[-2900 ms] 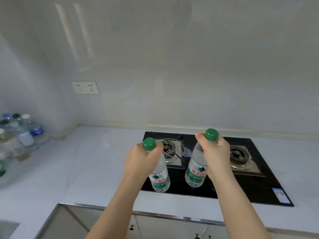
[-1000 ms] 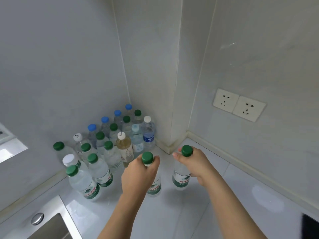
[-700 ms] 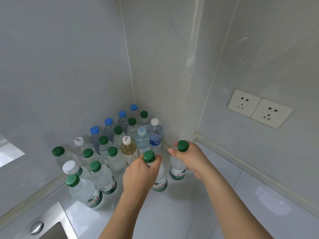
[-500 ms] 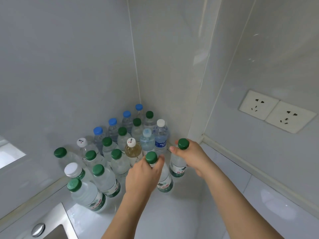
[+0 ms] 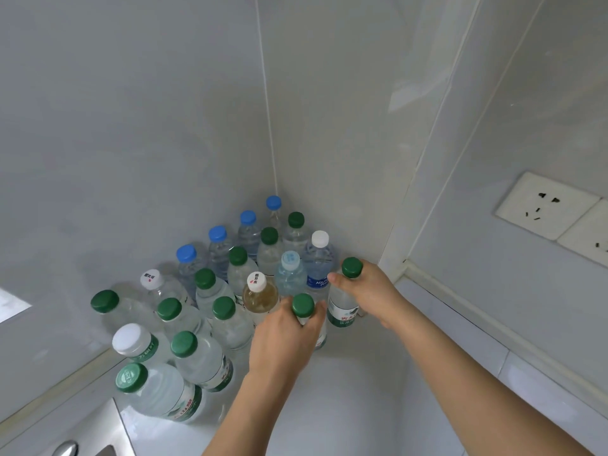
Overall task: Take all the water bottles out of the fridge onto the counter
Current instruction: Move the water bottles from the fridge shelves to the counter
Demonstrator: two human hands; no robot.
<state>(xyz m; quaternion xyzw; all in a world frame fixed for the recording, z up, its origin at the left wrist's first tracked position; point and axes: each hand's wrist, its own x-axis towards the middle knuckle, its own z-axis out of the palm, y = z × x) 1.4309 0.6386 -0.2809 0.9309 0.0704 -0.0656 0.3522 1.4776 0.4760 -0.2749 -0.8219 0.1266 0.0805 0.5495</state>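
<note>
My left hand [image 5: 283, 337] grips a green-capped water bottle [image 5: 303, 305] around its neck; the bottle stands upright at the front edge of the cluster. My right hand [image 5: 368, 292] grips a second green-capped water bottle [image 5: 343, 311] near its cap, just to the right, close to the wall corner. Both bottles are low at the white counter [image 5: 345, 396]; whether they touch it is hidden. Several other water bottles [image 5: 210, 311] with green, blue and white caps stand packed in the corner to the left.
White tiled walls meet in a corner behind the bottles. A double wall socket [image 5: 556, 215] sits on the right wall. A steel sink rim [image 5: 82, 436] shows at the bottom left. A large green-capped bottle [image 5: 154, 393] stands nearest the sink.
Since the stove view, I turned left to the corner. Both hands carried their bottles forward and down to the right edge of the bottle cluster.
</note>
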